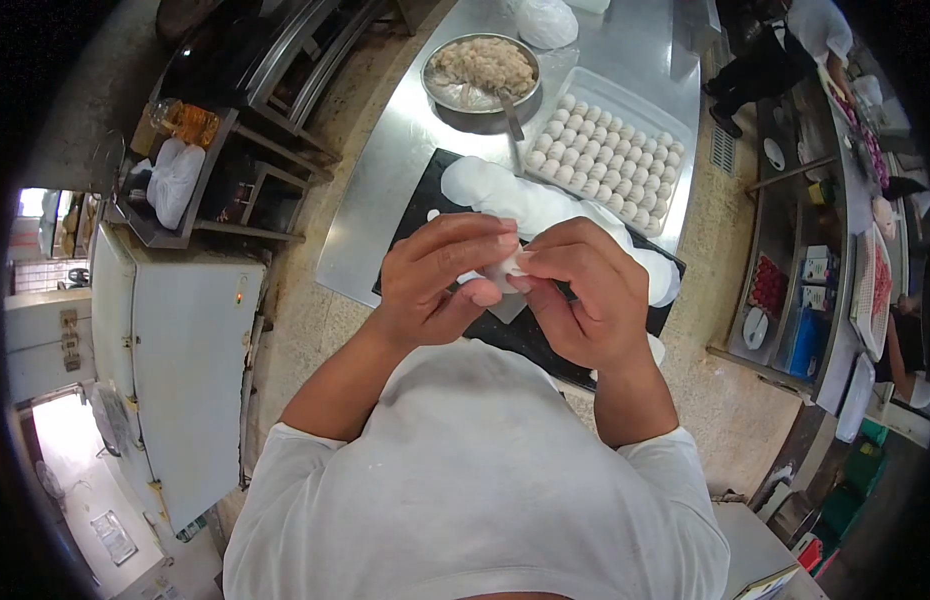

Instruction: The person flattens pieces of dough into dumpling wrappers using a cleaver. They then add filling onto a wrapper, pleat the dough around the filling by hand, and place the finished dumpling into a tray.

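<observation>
Between my two hands is a small white dumpling [501, 268], held above a black board [417, 216]. My left hand [440, 275] cups it from the left, fingers curled round it. The thumb and fingertips of my right hand [593, 292] pinch the dough at its right edge. Just beyond my hands, a long row of overlapping round white dough wrappers [485, 188] lies across the board. Farther off, a white plastic tray [583, 80] holds many pleated dumplings in rows. Left of it stands a metal bowl of pale filling [482, 66], with a flat-handled utensil [512, 118] in it.
A steel table [370, 190] carries the board, tray and bowl. A white plastic bag [546, 22] lies at its far end. To the left stand a white freezer [190, 370] and a dark stove. Shelving and another person [785, 60] are at right.
</observation>
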Action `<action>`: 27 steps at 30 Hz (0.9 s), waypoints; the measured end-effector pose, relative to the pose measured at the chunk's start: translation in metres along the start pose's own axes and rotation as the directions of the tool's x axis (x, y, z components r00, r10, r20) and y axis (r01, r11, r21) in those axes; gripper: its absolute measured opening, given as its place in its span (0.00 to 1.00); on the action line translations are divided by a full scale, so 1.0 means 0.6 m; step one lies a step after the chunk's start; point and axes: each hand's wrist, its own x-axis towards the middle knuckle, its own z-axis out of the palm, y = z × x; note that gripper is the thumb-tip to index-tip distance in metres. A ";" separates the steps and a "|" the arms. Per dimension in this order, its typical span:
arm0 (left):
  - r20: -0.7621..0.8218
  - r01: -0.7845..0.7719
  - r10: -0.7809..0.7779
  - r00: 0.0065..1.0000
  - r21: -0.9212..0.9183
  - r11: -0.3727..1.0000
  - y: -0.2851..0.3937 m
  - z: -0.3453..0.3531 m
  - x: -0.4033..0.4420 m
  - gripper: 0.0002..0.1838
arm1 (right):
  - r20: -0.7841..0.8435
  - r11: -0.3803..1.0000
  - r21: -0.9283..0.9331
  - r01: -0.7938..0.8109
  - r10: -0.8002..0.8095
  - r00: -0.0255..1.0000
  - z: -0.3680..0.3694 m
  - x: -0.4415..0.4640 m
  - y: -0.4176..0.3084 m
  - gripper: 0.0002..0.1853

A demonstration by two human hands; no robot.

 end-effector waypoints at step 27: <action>0.527 0.825 -0.647 0.551 -0.461 0.326 -0.057 0.047 -0.023 0.29 | 0.194 0.891 0.008 -0.455 0.444 0.874 -0.020 -0.078 0.073 0.24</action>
